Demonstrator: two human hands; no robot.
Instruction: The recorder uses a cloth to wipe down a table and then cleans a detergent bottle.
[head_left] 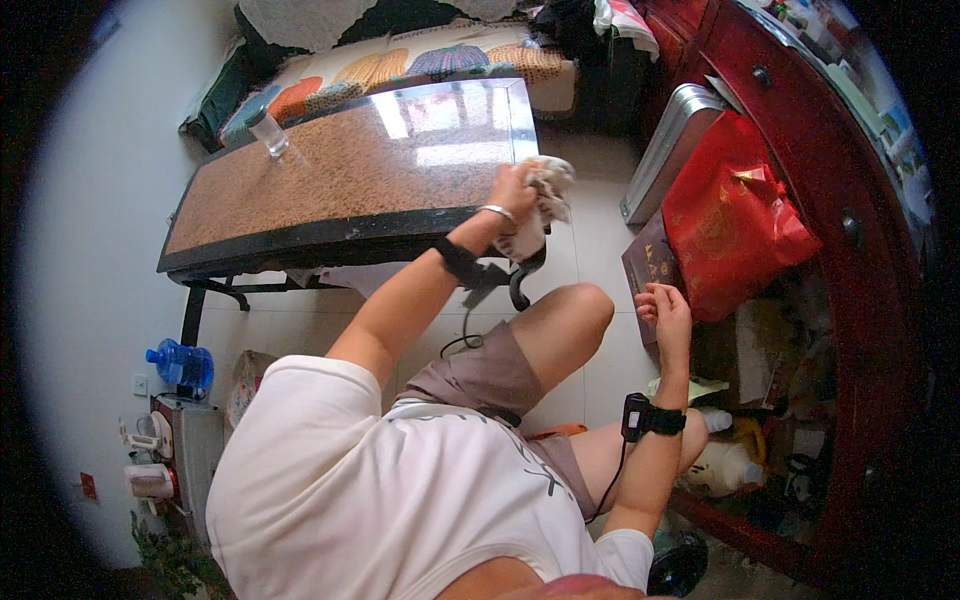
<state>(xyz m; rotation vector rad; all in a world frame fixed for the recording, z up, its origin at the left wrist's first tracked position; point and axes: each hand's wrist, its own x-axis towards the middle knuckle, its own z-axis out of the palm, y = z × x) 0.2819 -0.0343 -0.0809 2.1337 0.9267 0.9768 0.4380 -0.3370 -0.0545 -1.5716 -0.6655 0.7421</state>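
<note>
My left hand (512, 190) is closed around a crumpled whitish cloth (551, 182) with dark markings. It is at the near right corner of a low table (300, 190) with a brown speckled top and a dark frame. Part of the cloth hangs down past the table's edge. My right hand (666, 306) is in the air beside a red gift bag (735, 225), its fingers loosely bent and apart, with nothing seen in them. A clear glass (268, 133) stands on the far left part of the table.
A silver case (672, 150) and a dark box (650, 262) stand by the red bag. A dark red wooden cabinet (850, 300) curves along the right. Behind the table is a sofa (410, 65) with a patterned cover. A blue water jug (185, 366) is at the left.
</note>
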